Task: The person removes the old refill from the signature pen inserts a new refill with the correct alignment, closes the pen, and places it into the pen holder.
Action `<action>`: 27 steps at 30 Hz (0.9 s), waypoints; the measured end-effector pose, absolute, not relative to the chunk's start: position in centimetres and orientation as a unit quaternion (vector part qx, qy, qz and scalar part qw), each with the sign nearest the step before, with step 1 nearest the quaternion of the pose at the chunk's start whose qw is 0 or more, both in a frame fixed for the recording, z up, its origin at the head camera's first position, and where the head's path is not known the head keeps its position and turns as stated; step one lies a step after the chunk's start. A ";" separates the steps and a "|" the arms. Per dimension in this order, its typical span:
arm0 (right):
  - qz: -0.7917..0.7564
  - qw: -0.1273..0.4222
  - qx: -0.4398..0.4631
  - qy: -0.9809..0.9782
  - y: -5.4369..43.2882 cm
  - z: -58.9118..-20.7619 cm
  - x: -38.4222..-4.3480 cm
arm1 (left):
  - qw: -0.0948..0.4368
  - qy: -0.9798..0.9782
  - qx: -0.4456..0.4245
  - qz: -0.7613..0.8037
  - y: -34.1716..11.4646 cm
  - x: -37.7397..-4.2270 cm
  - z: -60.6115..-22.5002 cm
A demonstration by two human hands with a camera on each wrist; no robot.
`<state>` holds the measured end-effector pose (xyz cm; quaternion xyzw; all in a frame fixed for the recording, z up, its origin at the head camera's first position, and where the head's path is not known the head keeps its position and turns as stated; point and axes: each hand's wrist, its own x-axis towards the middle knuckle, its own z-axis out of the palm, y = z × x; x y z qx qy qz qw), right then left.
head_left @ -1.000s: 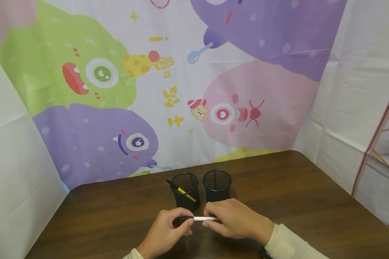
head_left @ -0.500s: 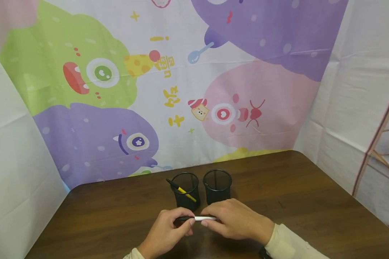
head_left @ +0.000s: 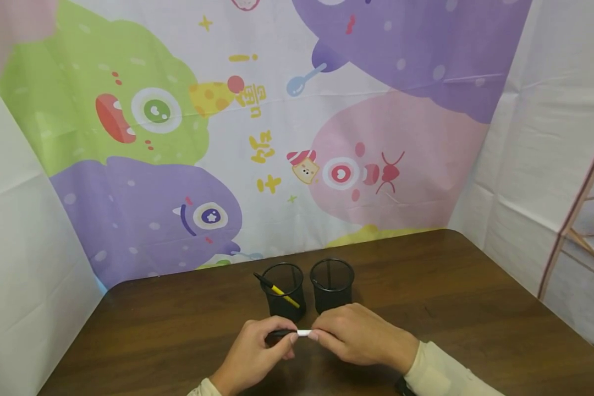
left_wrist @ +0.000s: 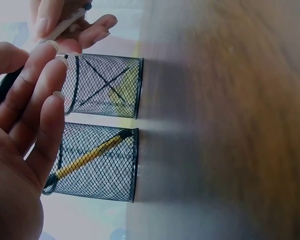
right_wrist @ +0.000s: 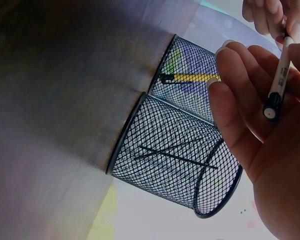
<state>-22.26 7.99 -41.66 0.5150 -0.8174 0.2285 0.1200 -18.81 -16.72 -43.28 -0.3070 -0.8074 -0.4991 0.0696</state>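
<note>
A marker pen (head_left: 303, 333) with a white barrel and black end lies level between both hands. My left hand (head_left: 257, 349) pinches its black cap end between thumb and fingers. My right hand (head_left: 358, 336) pinches the white barrel, its thumb close to the left fingertips. In the right wrist view the pen's white barrel (right_wrist: 282, 75) and black end cross the right palm. Behind the hands stand two black mesh pen cups. The left cup (head_left: 284, 308) holds a yellow pen (head_left: 284, 296) with a black end, leaning on the rim. The right cup (head_left: 331, 300) stands close beside it.
The brown wooden table (head_left: 178, 324) reaches back to a cartoon-printed curtain (head_left: 257, 220). Thin dark crossed lines show through the right cup (right_wrist: 175, 155) in the right wrist view. A small dark object (head_left: 404, 386) peeks out by the right sleeve.
The right hand's thumb and fingers have shifted left along the barrel, so less white shows between the hands. The left hand and both cups look unmoved.
</note>
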 end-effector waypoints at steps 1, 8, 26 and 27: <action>0.228 0.121 0.515 -0.817 8.0 -41.7 -22.3 | 0.069 -0.808 -0.307 -0.499 -16.7 -18.8 -43.3; 0.227 0.124 0.518 -0.816 7.9 -41.6 -22.1 | 0.069 -0.808 -0.307 -0.498 -16.8 -18.9 -43.4; 0.242 0.152 0.521 -0.804 7.9 -41.6 -22.2 | 0.050 -0.805 -0.294 -0.513 -16.9 -19.0 -43.4; 0.243 0.156 0.522 -0.803 7.9 -41.6 -22.2 | 0.049 -0.805 -0.293 -0.514 -16.9 -19.0 -43.4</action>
